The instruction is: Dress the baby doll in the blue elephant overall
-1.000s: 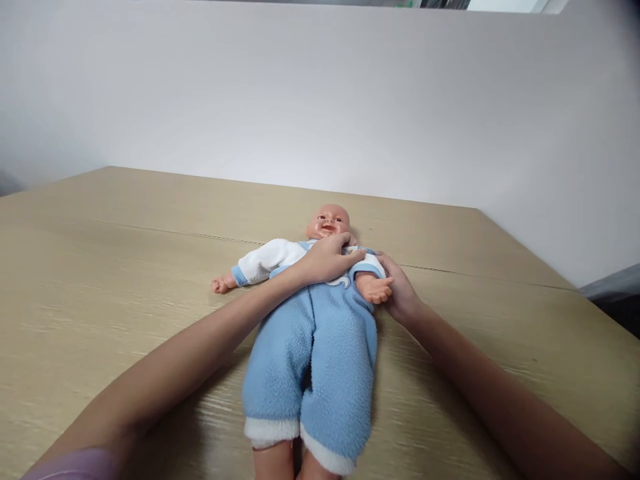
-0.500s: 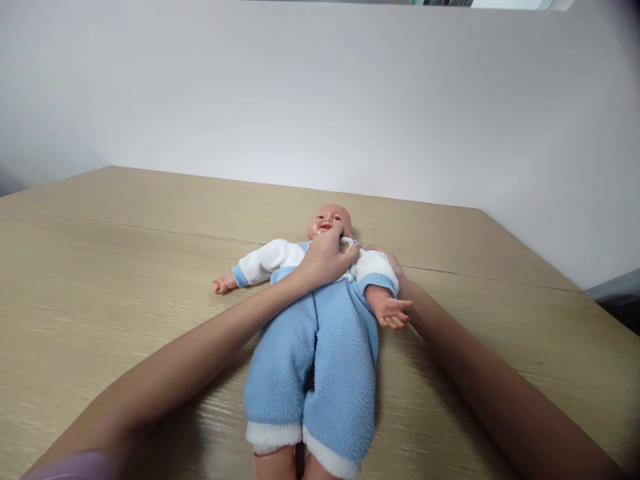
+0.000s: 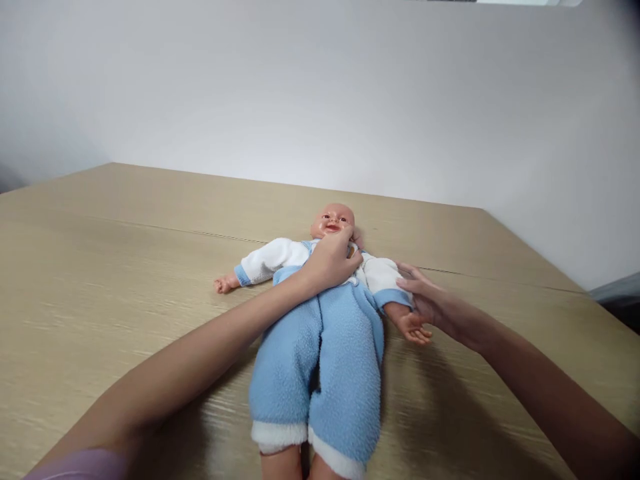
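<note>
1. Showing at the lower left corner, a purple sleeve (image 3: 80, 465) is worn on the left arm (image 3: 185, 360), which is stretched across the doll (image 3: 327, 310).
2. The doll is laid on its back on the table (image 3: 125, 287), its legs, in blue trousers (image 3: 345, 373), pointed toward the camera; its feet are cut off by the frame.
3. The doll's white sleeve (image 3: 381, 275) is touched on its outer side by the right hand (image 3: 431, 300), whose fingers are loosely bent; whether cloth is pinched cannot be told. If only cloth is caught, the sleeve could be slipped or twisted.
4. The chest is covered by the left hand (image 3: 331, 261), thumb and forefinger parted near the collar; any grip beneath cannot be told. If too little weight is applied, the body could be dragged askew by a tug.
5. The doll's head (image 3: 334, 217) could be tilted if its chin is nudged by the forefinger.
</note>
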{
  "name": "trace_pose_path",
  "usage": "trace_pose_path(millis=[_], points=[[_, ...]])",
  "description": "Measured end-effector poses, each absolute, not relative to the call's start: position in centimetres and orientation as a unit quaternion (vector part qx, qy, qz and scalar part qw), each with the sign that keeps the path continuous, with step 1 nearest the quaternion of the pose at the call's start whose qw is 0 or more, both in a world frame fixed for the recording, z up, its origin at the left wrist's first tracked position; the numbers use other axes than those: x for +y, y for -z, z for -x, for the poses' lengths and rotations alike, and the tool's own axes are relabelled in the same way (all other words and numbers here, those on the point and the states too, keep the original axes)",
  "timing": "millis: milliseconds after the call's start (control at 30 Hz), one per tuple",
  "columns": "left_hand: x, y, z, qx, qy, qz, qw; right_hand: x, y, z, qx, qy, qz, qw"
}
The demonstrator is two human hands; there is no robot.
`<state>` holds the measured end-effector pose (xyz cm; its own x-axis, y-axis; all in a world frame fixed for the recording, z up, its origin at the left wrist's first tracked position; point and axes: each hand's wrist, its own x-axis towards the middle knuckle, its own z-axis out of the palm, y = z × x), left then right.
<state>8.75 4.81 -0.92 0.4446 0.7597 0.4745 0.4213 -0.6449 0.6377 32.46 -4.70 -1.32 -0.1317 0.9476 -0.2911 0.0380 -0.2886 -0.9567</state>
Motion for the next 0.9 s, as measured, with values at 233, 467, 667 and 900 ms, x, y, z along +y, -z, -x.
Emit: trace_pose_path(millis=[233, 467, 667, 900], points=[[4.8, 0.9, -8.9, 0.356, -0.380, -0.826, 0.215, -7.0, 4.0, -33.1, -0.468, -0.538, 0.592, 0.377], [4.6, 0.8, -8.7, 0.362, -0.373, -0.828, 0.211, -7.4, 2.9, -35.8, -0.616, -0.338, 0.638, 0.315], [4.4, 0.3, -8.8, 0.377, -0.347, -0.839, 0.184, -6.4, 3.7, -39.8, -0.603, -0.314, 0.652, 0.336], [3.6, -1.1, -8.2, 0.391, -0.271, -0.873, 0.103, -6.4, 4.4, -39.0, -0.701, -0.075, 0.626, 0.334]])
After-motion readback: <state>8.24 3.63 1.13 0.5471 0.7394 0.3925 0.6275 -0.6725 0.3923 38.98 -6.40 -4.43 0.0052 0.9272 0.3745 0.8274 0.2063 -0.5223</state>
